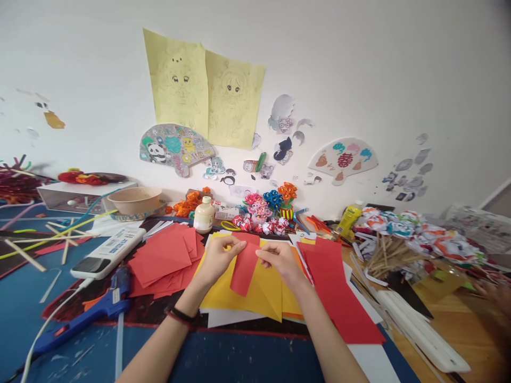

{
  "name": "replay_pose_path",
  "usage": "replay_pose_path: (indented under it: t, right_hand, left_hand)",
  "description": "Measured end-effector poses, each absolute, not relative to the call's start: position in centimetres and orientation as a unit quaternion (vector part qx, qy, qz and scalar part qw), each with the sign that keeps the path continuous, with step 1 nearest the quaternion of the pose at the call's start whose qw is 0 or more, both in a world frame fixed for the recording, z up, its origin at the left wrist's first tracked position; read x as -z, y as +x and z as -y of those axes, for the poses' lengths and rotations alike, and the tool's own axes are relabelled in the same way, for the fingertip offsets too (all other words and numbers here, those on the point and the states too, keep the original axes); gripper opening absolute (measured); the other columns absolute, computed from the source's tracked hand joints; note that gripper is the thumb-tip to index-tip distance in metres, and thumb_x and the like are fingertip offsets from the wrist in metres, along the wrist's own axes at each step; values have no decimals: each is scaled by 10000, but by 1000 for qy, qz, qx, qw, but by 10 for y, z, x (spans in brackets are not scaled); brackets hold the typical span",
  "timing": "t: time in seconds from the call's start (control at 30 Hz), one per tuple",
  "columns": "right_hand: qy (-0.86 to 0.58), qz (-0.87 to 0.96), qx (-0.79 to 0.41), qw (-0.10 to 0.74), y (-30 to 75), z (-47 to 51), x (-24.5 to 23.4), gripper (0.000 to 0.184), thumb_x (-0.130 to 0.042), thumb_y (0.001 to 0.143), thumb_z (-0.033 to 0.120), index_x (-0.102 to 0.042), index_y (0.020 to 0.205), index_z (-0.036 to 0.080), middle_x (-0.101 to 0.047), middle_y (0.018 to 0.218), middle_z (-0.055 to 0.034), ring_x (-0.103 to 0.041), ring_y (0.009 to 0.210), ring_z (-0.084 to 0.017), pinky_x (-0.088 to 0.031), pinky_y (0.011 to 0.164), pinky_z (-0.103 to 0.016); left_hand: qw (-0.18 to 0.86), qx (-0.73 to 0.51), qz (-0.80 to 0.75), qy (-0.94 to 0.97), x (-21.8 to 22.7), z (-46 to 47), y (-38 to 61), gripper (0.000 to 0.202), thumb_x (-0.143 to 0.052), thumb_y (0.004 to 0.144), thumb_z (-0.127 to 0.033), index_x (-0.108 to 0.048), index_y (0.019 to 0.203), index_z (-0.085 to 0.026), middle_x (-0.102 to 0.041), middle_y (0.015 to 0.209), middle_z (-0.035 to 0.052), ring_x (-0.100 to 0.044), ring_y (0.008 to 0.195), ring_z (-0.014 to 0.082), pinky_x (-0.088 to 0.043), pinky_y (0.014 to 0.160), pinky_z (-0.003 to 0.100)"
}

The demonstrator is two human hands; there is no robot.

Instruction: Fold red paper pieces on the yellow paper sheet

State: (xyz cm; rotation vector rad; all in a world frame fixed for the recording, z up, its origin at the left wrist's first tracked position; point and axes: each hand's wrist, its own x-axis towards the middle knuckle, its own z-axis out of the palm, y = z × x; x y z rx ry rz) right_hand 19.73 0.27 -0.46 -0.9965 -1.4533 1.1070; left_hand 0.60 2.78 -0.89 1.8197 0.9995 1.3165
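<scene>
A red paper strip is held up between my two hands, its lower end hanging over a yellow paper sheet. My left hand pinches the strip's left edge between thumb and fingers. On the opposite edge, my right hand grips the strip with thumb and forefinger. Red square sheets lie in a loose stack left of my left hand. Long red sheets spread out to the right of my right forearm.
Left are a blue glue gun, a white power strip and a beige bowl. A cream bottle and pipe-cleaner flowers stand behind the paper. Right lie a white paper trimmer and wooden sticks. Another person's hand shows at the right edge.
</scene>
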Motion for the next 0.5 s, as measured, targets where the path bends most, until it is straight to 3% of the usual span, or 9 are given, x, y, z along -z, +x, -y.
replay_pose_path:
  t: [0.2, 0.37, 0.5]
  right_hand:
    - [-416, 598, -460, 508, 196, -3, 7, 222, -708, 723, 335, -626, 603, 167, -586, 547, 9, -500, 496, -106, -381, 488, -222]
    - [-420, 607, -447, 505, 196, -4, 8, 228, -710, 716, 345, -623, 597, 171, -576, 530, 11, -494, 486, -108, -382, 481, -224]
    - [-421, 606, -437, 514, 195, -4, 7, 228, -703, 720, 357, -626, 609, 174, -575, 535, 7, -500, 491, -114, -386, 479, -228]
  left_hand:
    - [368, -485, -357, 708, 7, -25, 9, 386, -496, 862, -471, -570, 660, -151, -546, 660, -3, -448, 642, 124, -324, 595, 227]
    - [390, -463, -359, 711, 10, -26, 11, 492, -525, 835, -504, -331, 524, -175, -276, 546, -52, -269, 525, 82, -195, 506, 230]
    - [412, -463, -354, 700, 13, -29, 10, 479, -498, 843, -527, -376, 545, -173, -321, 557, -47, -297, 527, 85, -217, 508, 228]
